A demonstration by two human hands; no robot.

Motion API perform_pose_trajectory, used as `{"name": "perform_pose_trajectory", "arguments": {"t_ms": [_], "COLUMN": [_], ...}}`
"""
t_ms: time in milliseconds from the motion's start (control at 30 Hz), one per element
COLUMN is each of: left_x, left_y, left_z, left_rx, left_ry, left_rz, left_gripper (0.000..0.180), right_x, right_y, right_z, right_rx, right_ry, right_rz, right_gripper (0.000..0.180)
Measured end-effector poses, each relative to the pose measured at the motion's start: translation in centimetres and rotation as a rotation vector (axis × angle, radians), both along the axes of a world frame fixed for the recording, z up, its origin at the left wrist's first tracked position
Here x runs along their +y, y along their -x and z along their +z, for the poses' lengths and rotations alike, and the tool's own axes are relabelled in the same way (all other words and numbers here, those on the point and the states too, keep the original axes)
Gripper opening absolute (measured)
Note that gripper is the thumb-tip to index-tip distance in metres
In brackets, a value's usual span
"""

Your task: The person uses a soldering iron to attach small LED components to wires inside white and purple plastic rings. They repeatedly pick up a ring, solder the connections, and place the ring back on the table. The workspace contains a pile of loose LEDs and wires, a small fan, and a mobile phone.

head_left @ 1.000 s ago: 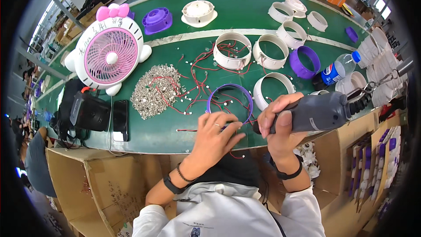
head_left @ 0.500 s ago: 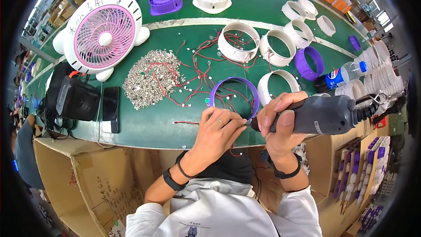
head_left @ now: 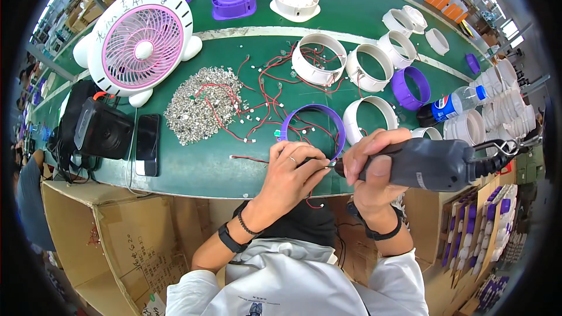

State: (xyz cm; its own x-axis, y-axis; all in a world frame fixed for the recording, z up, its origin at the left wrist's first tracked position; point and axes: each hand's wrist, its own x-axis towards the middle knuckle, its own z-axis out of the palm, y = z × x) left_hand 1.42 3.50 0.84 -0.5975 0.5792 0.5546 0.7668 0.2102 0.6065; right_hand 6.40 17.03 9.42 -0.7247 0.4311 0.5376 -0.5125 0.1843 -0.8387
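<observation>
My right hand (head_left: 374,164) is closed round a dark grey electric screwdriver (head_left: 430,164), its tip pointing left. My left hand (head_left: 295,169) has its fingers pinched on the near rim of a purple plastic ring (head_left: 313,108), right at the screwdriver's tip. The fingers hide the spot where the tip meets the ring and any small part there. Red wires run inside the ring, and a small green piece (head_left: 277,133) shows at its left side. Beside it on the right stands a white ring (head_left: 352,126).
Left of the rings lie loose red wires (head_left: 266,90) and a heap of small metal parts (head_left: 196,108). A pink-and-white fan (head_left: 144,51), a black speaker (head_left: 105,131) and a phone (head_left: 147,146) are at the left. A bottle (head_left: 448,108) lies by stacked white rings at the right.
The screwdriver's rear end sits slightly lower. Both hands stay about where they were. On the far strip, the purple and white round housings appear farther right.
</observation>
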Motion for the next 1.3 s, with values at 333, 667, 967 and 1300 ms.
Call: {"name": "perform_pose_trajectory", "arguments": {"t_ms": [333, 667, 967, 1300], "left_x": [-3.4, -2.3, -2.3, -2.3], "left_y": [4.4, 1.0, 0.9, 0.9], "left_z": [2.4, 0.7, 0.0, -0.1], "left_rx": [0.048, -0.006, -0.032, -0.047], "left_ry": [0.072, 0.079, 0.054, 0.047], "left_rz": [0.318, -0.008, 0.023, 0.020], "left_gripper": [0.025, 0.021, 0.021, 0.022], "right_x": [-0.2, -1.2, -1.5, -1.2], "right_y": [-0.3, 0.8, 0.2, 0.6], "right_z": [0.6, -0.1, -0.6, -0.5], "right_rx": [0.077, -0.015, -0.020, -0.008], "right_ry": [0.197, 0.094, 0.184, 0.120], "right_rz": [0.062, 0.109, 0.115, 0.097], "right_gripper": [0.044, 0.043, 0.042, 0.044]}}
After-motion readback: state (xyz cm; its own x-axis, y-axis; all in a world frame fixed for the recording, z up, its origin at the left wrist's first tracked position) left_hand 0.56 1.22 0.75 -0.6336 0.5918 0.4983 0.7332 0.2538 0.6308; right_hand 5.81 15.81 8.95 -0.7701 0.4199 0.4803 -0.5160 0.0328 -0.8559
